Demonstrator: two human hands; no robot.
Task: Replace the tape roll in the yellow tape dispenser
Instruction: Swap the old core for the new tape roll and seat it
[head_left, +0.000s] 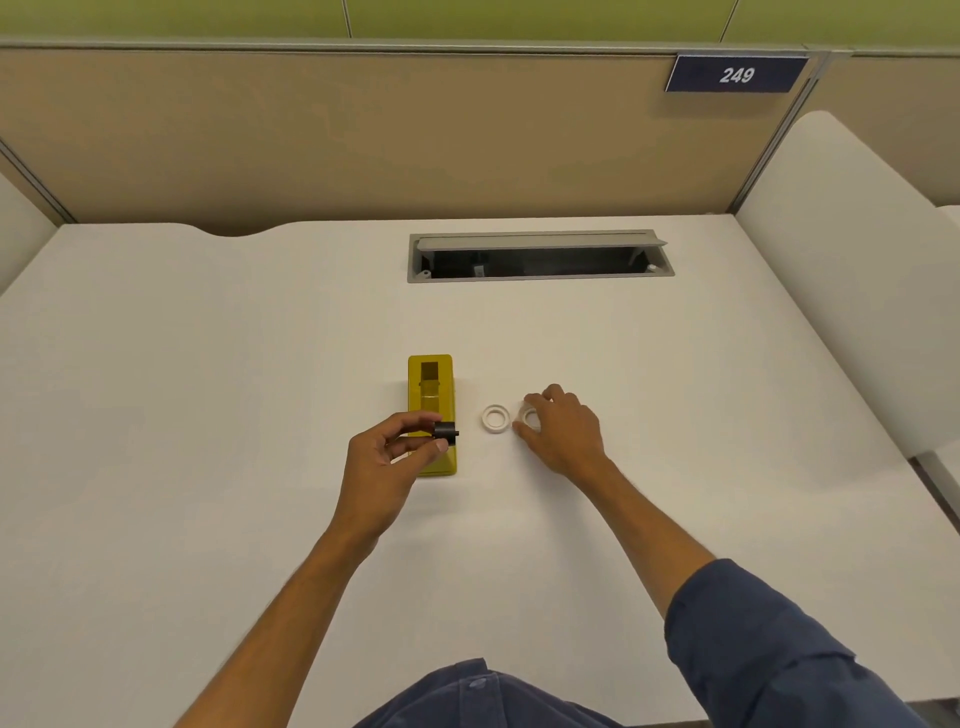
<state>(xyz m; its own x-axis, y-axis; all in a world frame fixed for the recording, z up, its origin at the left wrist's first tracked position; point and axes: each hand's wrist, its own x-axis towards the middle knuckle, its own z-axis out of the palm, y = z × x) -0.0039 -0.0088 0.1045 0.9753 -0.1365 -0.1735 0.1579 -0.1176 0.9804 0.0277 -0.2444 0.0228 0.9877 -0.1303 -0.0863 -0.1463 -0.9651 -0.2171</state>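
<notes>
The yellow tape dispenser (432, 395) lies on the white desk (208, 364), its roll bay open and holding nothing. My left hand (384, 457) hovers over the dispenser's near end, pinching a small black spindle (445, 431) between thumb and fingers. A white ring (494, 417) lies flat on the desk just right of the dispenser. Further right, my right hand (563, 431) has its fingertips around a clear tape roll (530, 415) resting on the desk.
A grey cable tray (540, 257) with its lid raised is recessed into the desk at the back. Beige partition walls stand behind, with a sign reading 249 (736, 75). White dividers flank the desk on both sides.
</notes>
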